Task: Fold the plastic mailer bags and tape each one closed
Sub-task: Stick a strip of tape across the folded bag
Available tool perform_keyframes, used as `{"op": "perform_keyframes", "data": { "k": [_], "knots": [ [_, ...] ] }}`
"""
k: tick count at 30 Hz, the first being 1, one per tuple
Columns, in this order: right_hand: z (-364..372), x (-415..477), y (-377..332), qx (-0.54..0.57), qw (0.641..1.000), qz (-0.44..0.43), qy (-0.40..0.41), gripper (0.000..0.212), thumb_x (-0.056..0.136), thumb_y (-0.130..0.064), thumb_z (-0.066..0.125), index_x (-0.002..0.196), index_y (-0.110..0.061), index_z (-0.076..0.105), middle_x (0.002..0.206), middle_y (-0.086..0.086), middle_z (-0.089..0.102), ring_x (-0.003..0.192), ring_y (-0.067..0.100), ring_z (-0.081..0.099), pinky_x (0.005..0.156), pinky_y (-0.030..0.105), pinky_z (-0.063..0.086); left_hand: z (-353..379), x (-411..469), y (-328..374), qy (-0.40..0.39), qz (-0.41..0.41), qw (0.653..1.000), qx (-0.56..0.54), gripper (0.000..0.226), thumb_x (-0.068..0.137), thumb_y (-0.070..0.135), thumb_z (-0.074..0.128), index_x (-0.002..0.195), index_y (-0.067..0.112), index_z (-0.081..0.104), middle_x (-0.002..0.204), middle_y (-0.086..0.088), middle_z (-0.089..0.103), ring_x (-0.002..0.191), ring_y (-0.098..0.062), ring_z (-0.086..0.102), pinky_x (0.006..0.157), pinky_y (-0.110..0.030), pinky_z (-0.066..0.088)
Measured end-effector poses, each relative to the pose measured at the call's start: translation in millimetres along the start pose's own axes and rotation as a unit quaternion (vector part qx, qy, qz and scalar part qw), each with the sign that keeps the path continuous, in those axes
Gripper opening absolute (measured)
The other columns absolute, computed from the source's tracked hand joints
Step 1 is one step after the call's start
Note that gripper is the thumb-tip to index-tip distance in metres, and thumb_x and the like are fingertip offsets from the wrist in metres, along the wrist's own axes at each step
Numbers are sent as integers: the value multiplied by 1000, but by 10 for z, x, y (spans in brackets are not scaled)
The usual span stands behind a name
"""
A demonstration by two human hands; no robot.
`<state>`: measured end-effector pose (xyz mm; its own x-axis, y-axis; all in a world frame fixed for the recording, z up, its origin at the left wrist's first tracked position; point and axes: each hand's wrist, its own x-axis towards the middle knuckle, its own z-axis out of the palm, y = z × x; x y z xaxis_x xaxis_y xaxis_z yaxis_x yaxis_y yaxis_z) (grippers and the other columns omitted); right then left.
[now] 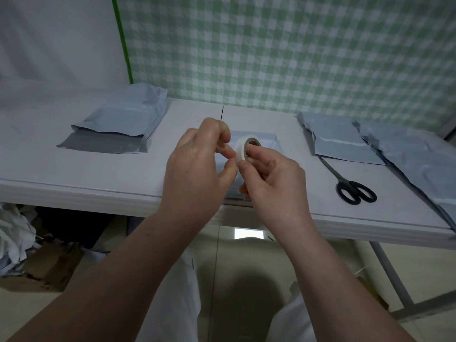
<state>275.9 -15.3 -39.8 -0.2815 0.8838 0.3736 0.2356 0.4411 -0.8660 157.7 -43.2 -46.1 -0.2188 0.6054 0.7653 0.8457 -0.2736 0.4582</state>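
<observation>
1. One mailer bag (pixel 118 122) lies on the left part of the table (pixel 61 174), well apart from your hands. It is pale blue and puffy, and its grey flap lies open and flat toward you.
2. Your left hand (pixel 197 166) is raised over the table's near edge with its fingers curled. The thumb and fingertips pinch at the outer wrap of the tape roll (pixel 240 150).
3. The tape roll is white and sits in the air between your two hands, with its hole turned toward your right hand.
4. A second mailer bag (pixel 265 141) lies flat on the table right behind the roll. Your hands hide most of it.
5. Your right hand (pixel 274 181) grips the roll, with one finger hooked into the core and the thumb against the rim below.
6. A third mailer bag (pixel 343 141) lies to the right of your hands.
7. The scissors (pixel 352 186), black-handled with the blades closed, lie just beside that bag's near edge. The tip points at its corner and the handles face you.
8. A heap of bags (pixel 414 159) overlaps along the table's right end, partly cut off by the frame.
</observation>
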Motion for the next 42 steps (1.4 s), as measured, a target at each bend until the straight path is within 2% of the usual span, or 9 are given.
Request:
{"op": "perform_keyframes", "data": {
  "k": [6, 10, 19, 25, 28, 33, 38, 40, 42],
  "knots": [
    [-26, -8, 21, -19, 1000, 2, -24, 6, 90, -9, 60, 94, -4, 62, 84, 17, 66, 65, 29, 64, 52, 25, 54, -28, 54, -17, -34, -8, 999, -16, 44, 73, 7, 71, 89, 26, 34, 75, 8, 63, 76, -11, 58, 67, -22, 44],
    [-48, -14, 8, 20, 999, 26, -40, 12, 90, -7, 59, 88, -18, 59, 82, 10, 67, 62, 20, 63, 48, 9, 44, -32, 62, -35, -57, -17, 998, -27, 46, 72, 7, 71, 86, 26, 32, 76, 7, 62, 76, -11, 56, 67, -18, 42],
    [-24, -12, -2, 39, 997, 36, -51, 21, 90, -5, 58, 90, -25, 61, 77, -3, 68, 54, 4, 60, 47, 9, 43, -25, 74, -93, -78, -36, 993, -75, 48, 71, 4, 70, 85, 27, 30, 73, 9, 58, 76, -9, 56, 73, -8, 40],
    [20, 12, 41, 6, 1000, 28, 2, 4, 90, -9, 61, 92, -11, 64, 77, 10, 67, 63, 24, 65, 51, 30, 53, -1, 22, -50, -100, -47, 989, -102, 48, 73, 5, 66, 80, 35, 29, 72, 9, 59, 74, -8, 55, 71, -10, 41],
    [19, 17, 3, 62, 996, 69, -17, 23, 91, -13, 61, 112, -20, 66, 89, -8, 69, 63, 6, 61, 48, 12, 45, -14, 19, -67, -77, -85, 983, -146, 34, 78, 9, 63, 88, 35, 44, 83, 11, 58, 84, -6, 57, 73, -16, 48],
    [-58, 70, 6, 190, 971, 135, -52, 25, 84, -2, 49, 94, -9, 71, 65, 8, 54, 51, 12, 43, 47, 23, 35, -91, 79, -134, -192, -119, 945, -238, 41, 83, 18, 68, 119, 33, 57, 119, 16, 55, 108, -1, 53, 79, -15, 48],
    [-117, 59, 21, 232, 958, 133, -101, 22, 72, -19, 47, 78, -7, 64, 69, 9, 49, 54, 13, 36, 49, 25, 29, -97, 118, -109, -222, -110, 933, -262, 38, 83, 31, 62, 121, 34, 58, 92, 15, 67, 99, -5, 61, 93, -25, 46],
    [-125, 53, 21, 241, 954, 129, -120, 19, 74, -20, 46, 76, -9, 61, 67, 3, 54, 53, 12, 37, 48, 22, 29, -96, 118, -91, -221, -103, 927, -286, 33, 88, 29, 55, 120, 29, 60, 82, 13, 65, 90, -11, 63, 86, -35, 52],
    [-132, 51, 7, 261, 946, 129, -140, 17, 74, -19, 45, 73, -10, 60, 66, 1, 55, 52, 12, 38, 46, 22, 31, -94, 119, -68, -226, -99, 917, -315, 28, 92, 26, 48, 116, 23, 60, 74, 11, 63, 80, -9, 62, 78, -29, 53]
  ]
}}
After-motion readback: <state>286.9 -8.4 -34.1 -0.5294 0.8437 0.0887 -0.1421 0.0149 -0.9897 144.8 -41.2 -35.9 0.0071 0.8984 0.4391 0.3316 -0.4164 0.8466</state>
